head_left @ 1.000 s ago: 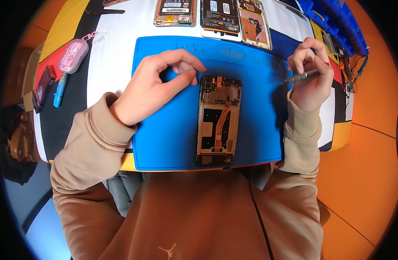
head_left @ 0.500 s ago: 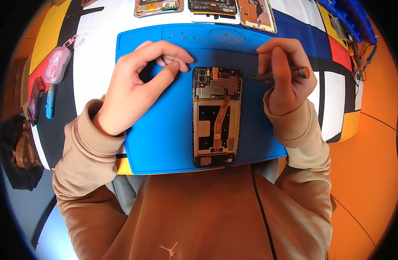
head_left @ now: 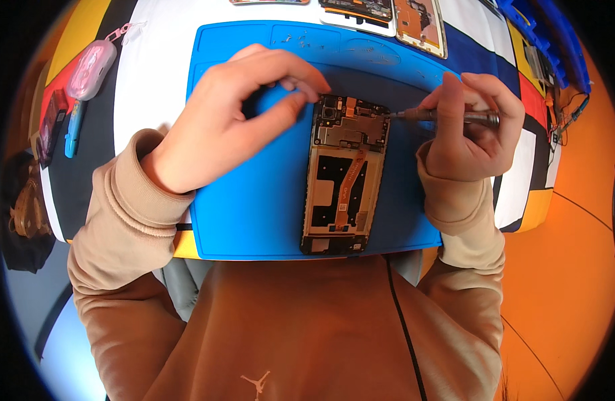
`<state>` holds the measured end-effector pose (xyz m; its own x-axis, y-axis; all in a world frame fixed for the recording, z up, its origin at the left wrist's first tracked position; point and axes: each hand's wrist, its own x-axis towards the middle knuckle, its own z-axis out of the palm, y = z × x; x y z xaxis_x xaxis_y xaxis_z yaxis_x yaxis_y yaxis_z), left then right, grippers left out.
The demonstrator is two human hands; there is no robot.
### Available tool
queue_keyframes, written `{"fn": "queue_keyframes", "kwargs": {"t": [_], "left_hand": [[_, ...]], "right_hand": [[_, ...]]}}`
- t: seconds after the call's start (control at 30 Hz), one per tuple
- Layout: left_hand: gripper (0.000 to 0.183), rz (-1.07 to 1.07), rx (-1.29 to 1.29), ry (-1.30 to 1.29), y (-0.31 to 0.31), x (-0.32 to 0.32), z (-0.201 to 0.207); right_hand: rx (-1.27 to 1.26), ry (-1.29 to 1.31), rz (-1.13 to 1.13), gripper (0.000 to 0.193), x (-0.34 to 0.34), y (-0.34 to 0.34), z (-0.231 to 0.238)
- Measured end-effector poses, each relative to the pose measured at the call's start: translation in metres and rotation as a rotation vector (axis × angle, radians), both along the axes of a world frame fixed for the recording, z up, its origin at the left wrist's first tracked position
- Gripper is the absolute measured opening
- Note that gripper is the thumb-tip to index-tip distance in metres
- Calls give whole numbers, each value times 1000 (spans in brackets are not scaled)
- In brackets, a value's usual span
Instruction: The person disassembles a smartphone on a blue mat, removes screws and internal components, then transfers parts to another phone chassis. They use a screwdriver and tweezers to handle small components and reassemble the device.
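Note:
A phone without its back cover (head_left: 351, 175) lies on the blue work mat (head_left: 247, 224), its circuit board, camera and orange ribbon cable exposed. My right hand (head_left: 473, 127) grips a slim screwdriver (head_left: 424, 115) between thumb and fingers. The tool lies nearly level, its tip at the phone's upper right edge; whether it touches a screw is too small to tell. My left hand (head_left: 254, 120) is at the phone's upper left corner, fingers curved and thumb apart from the index finger. Its fingertips are at or just above the corner; nothing shows in them.
Opened phone parts (head_left: 421, 27) lie beyond the mat. Tiny screws (head_left: 297, 41) are scattered along the mat's far strip. To the left are a pink case (head_left: 92, 67), a blue pen-like item (head_left: 74, 130) and a dark box (head_left: 52, 127). A blue rack (head_left: 555, 40) stands far right.
The screwdriver tip has come left to the phone's upper right edge. My left hand has moved in to the phone's upper left corner. The whole view has shifted and turned slightly.

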<state>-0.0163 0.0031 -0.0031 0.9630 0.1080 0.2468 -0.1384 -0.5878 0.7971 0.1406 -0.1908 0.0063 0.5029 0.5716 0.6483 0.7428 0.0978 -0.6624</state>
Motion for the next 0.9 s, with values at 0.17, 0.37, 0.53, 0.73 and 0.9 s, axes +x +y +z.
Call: {"fn": "queue_keyframes", "kwargs": {"t": [0.17, 0.37, 0.53, 0.73, 0.9], "left_hand": [[47, -120, 206, -39, -5, -3, 0], [45, -96, 120, -18, -4, -2, -1], [42, -88, 117, -21, -2, -3, -2], [40, -74, 80, -5, -2, -4, -3], [39, -79, 104, 5, -3, -3, -3]], "right_hand": [[32, -46, 39, 27, 0, 0, -1], [8, -64, 58, 28, 0, -3, 0], [-10, -63, 44, 29, -1, -3, 0], [-29, -168, 118, 34, 1, 5, 2], [-83, -358, 176, 42, 13, 10, 3]]}}
